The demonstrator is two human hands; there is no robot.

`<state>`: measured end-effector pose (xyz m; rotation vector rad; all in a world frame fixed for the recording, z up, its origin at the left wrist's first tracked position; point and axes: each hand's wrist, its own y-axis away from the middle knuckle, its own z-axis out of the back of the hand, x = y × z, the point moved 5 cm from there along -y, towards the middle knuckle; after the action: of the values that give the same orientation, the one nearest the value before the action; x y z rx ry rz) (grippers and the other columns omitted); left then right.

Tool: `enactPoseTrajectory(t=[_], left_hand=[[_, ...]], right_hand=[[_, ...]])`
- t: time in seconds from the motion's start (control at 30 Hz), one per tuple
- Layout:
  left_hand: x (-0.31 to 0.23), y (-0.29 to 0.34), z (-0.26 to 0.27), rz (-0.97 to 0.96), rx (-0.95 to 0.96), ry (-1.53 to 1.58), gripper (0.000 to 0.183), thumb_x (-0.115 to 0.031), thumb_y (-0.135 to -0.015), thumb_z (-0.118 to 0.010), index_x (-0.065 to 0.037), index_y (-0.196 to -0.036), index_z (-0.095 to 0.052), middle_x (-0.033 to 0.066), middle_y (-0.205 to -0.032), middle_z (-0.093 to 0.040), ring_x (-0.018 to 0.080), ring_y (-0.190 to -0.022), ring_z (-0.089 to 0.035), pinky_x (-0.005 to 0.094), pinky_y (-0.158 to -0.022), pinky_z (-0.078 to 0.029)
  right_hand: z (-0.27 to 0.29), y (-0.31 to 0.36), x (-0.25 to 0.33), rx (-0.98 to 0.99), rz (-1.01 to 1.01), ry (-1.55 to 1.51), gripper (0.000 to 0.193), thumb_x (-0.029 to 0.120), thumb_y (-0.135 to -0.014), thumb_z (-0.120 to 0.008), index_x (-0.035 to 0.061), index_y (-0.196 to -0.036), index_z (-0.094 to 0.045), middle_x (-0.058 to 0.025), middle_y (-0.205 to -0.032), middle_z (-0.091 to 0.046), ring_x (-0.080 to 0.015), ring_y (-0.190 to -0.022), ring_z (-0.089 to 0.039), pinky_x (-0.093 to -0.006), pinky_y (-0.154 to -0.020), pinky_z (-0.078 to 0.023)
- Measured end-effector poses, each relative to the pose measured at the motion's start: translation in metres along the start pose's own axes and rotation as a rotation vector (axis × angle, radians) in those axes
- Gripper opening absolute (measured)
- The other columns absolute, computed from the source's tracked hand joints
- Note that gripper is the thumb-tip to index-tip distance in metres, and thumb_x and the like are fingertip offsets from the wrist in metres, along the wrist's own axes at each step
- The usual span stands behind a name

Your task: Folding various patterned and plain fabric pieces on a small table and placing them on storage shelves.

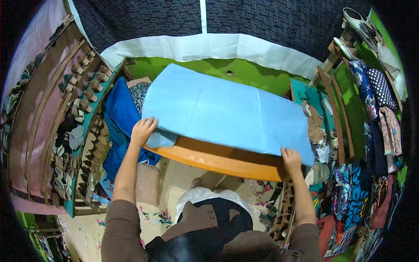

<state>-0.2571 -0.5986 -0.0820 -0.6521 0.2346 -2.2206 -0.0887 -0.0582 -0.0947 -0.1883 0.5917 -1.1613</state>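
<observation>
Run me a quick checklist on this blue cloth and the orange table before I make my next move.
1. Left hand on the light blue cloth: ok, gripping its near edge toward the left.
2. Right hand on the cloth: ok, gripping the near edge toward the right.
3. Cloth smooth: not ok, crease lines run across it.
4. Near edge of the orange table covered: not ok, a curved orange strip lies bare.
5. Tabletop free of objects under the cloth: cannot tell, the cloth hides it.
6. Floor free of scraps: not ok, colourful bits are scattered about.
</observation>
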Motion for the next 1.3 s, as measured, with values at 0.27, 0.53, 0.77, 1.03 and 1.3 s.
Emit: enactPoseTrajectory(t=[0.27, 0.53, 0.77, 1.03, 1.3], left_hand=[[-0.005, 0.014, -0.024, 0.279, 0.162, 0.336, 0.086, -0.027, -0.060, -0.077, -0.009, -0.132, -0.034, 0.0124, -0.136, -0.035, 0.0309, -0.125, -0.034, 0.0463, -0.102, -0.028], [-0.013, -0.015, -0.083, -0.027, 0.346, 0.317, 0.056, -0.016, -0.066, -0.067, -0.011, -0.119, -0.047, 0.0080, -0.120, -0.048, 0.0264, -0.110, -0.047, 0.0432, -0.087, -0.039], [0.047, -0.106, -0.012, -0.035, -0.234, -0.100, 0.019, -0.017, -0.074, -0.054, -0.011, -0.092, -0.055, 0.0014, -0.086, -0.058, 0.0152, -0.082, -0.056, 0.0364, -0.075, -0.041], [0.061, -0.081, 0.016, -0.552, -0.218, -0.028, 0.022, -0.016, -0.076, -0.053, -0.015, -0.098, -0.054, -0.0020, -0.091, -0.058, 0.0173, -0.092, -0.056, 0.0445, -0.093, -0.037], [0.052, 0.005, -0.071, 0.022, 0.436, 0.177, 0.038, -0.012, -0.068, -0.062, -0.015, -0.105, -0.052, 0.0074, -0.112, -0.052, 0.0226, -0.098, -0.051, 0.0414, -0.088, -0.040]], right_hand=[[-0.042, 0.047, 0.039, 0.250, -0.415, -0.142, 0.037, 0.005, -0.067, -0.064, 0.0046, -0.103, -0.054, -0.0113, -0.101, -0.053, -0.0282, -0.090, -0.051, -0.0399, -0.075, -0.043], [-0.062, 0.003, 0.047, 0.429, -0.434, -0.200, 0.039, 0.000, -0.069, -0.059, 0.0043, -0.106, -0.052, -0.0140, -0.112, -0.055, -0.0335, -0.095, -0.055, -0.0412, -0.077, -0.045], [-0.016, -0.051, -0.016, 0.011, -0.556, 0.086, 0.055, -0.007, -0.065, -0.054, 0.0088, -0.118, -0.052, -0.0117, -0.113, -0.058, -0.0290, -0.086, -0.059, -0.0363, -0.067, -0.051], [0.012, -0.036, 0.001, 0.001, -0.628, 0.076, 0.063, -0.009, -0.063, -0.057, 0.0105, -0.122, -0.050, -0.0100, -0.120, -0.054, -0.0290, -0.095, -0.058, -0.0346, -0.075, -0.051], [-0.012, -0.024, 0.049, 0.172, -0.527, 0.128, 0.047, -0.002, -0.072, -0.052, 0.0098, -0.117, -0.054, -0.0080, -0.114, -0.058, -0.0237, -0.079, -0.060, -0.0332, -0.061, -0.051]])
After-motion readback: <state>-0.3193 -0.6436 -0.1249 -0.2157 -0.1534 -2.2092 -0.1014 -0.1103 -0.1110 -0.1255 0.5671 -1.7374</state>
